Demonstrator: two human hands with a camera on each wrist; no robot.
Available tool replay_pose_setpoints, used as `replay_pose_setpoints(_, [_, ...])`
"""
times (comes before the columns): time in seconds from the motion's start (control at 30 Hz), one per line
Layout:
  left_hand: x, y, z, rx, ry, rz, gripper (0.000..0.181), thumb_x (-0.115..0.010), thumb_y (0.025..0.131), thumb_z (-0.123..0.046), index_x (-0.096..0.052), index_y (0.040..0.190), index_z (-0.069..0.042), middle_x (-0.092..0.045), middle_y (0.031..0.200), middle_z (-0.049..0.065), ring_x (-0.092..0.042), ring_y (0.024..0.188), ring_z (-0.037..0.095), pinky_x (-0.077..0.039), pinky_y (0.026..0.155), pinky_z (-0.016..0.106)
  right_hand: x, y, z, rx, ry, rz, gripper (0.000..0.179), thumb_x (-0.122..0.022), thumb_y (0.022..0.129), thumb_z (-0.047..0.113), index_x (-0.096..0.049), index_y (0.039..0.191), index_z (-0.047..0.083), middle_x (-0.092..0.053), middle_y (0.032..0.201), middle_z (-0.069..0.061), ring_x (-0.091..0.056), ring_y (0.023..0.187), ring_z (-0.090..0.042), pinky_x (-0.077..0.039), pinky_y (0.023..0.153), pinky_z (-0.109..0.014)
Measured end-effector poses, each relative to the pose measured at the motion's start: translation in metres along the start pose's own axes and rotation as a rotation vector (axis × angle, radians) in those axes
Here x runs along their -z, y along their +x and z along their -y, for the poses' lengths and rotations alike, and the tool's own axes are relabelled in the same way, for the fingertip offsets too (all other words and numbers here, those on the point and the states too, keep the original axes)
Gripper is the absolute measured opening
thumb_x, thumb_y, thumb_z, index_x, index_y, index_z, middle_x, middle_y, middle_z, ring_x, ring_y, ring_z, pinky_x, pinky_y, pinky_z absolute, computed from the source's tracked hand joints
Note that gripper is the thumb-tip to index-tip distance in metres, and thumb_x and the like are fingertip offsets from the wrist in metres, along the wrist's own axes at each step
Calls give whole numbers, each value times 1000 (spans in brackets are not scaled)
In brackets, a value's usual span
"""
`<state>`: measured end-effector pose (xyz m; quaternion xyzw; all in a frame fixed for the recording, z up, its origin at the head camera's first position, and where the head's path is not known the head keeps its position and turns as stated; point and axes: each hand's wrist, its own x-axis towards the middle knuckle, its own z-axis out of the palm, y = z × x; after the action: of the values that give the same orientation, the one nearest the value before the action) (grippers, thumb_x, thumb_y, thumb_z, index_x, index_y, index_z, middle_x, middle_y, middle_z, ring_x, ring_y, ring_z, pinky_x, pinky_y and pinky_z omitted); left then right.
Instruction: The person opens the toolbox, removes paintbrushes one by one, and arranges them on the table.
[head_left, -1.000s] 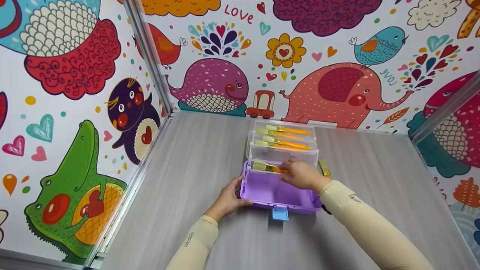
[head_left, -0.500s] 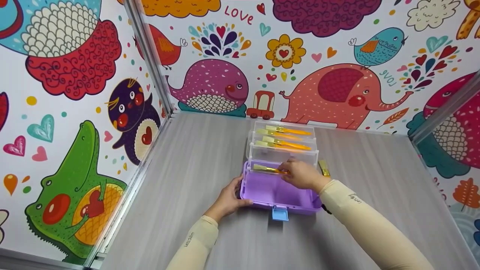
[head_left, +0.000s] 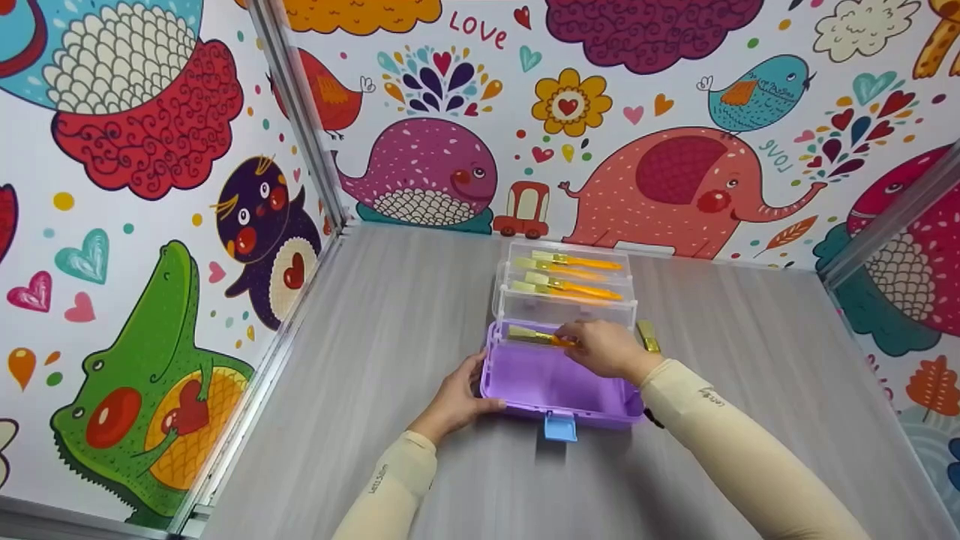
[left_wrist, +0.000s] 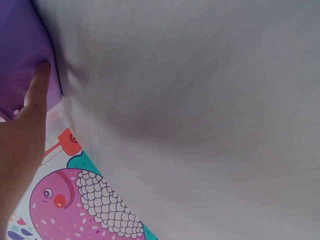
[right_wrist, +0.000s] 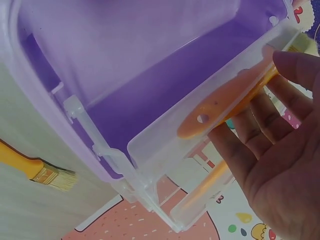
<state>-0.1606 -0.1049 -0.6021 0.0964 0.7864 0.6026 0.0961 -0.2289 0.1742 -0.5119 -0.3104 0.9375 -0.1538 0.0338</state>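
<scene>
My right hand [head_left: 602, 349] pinches the orange handle of a paintbrush [head_left: 527, 336] at the lowest clear tray [right_wrist: 157, 145]. In the right wrist view, the thumb is near one end of the handle and the fingers are behind it; its bristles are mostly hidden there. The purple storage box [head_left: 562, 412] stands with its tiered trays raised at the back. My left hand [head_left: 457, 397] holds its front left corner, thumb at the front rim, fingers along the left side. The left wrist view shows one finger [left_wrist: 38, 90] against the purple wall.
Several orange-handled brushes [head_left: 574, 288] lie in the upper trays. Another paintbrush [right_wrist: 46, 175] lies on the grey table [head_left: 360, 315] right of the box. A blue latch [head_left: 560, 427] hangs from the box front. Illustrated walls [head_left: 450, 172] border the table.
The brush in my right hand has turned about its length, from broad face up to edge-on and partly back. The right hand shifted slightly left; the left hand stayed put.
</scene>
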Motion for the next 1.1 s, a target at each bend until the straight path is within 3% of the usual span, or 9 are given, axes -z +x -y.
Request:
replay_pose_setpoints(0.23, [1, -1, -1, 12, 16, 7, 99, -89, 74, -12, -32, 154, -3, -45, 148, 23, -43, 136, 37, -34, 113, 45, 1, 0, -1, -1, -17, -50, 19, -74, 90, 11, -77, 109, 14, -71, 97, -2, -68, 89, -23, -57, 79, -43])
replay_pose_setpoints(0.67, [0, -1, -1, 20, 14, 10, 99, -88, 74, -10, -30, 154, -1, -42, 149, 25, -41, 137, 38, -33, 113, 46, 10, -2, -3, -10, -22, -78, 25, -73, 92, 13, -75, 117, 14, -71, 106, 0, -68, 100, -22, -56, 87, -43])
replay_pose_setpoints(1.1, [1, -1, -3, 3, -19, 11, 97, -88, 74, -8, -31, 153, 0, -44, 147, 26, -43, 135, 40, -34, 112, 47, 28, -14, -12, -3, -88, -107, 23, -72, 92, 13, -75, 115, 12, -72, 107, -4, -68, 91, -25, -58, 81, -48])
